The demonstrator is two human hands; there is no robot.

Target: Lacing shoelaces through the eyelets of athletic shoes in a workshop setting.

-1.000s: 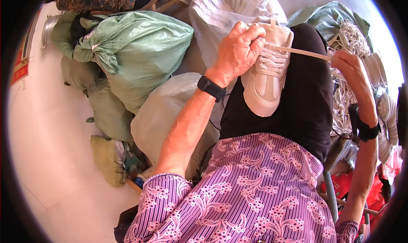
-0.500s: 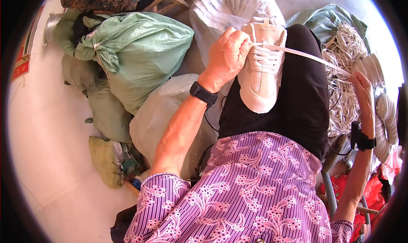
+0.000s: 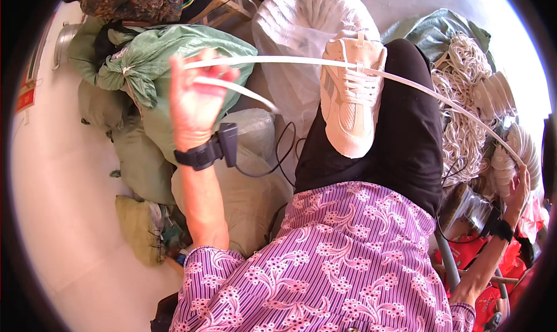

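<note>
A cream sneaker rests on my thighs in black trousers, its toe toward me and its lower eyelets laced. From its upper eyelets a flat white shoelace runs out both ways. Out to the left, my left hand is raised with the lace pinched among its fingers, slightly blurred; the loose tip hangs toward the shoe. Far to the right and lower, my right hand grips the other length, its fingers partly hidden at the rim. Both wrists wear black bands, the left with a small black box.
Tied green sacks stand at the left. Beyond the shoe is a white plastic bag. A heap of loose white laces lies right of my legs, beside bundled laces. Red bags sit below my right arm. A black cable trails from the left wrist.
My left hand has swung from beside the shoe out to the left, drawing lace with it. My right hand has moved farther right and toward me. The shoe stays on my lap.
</note>
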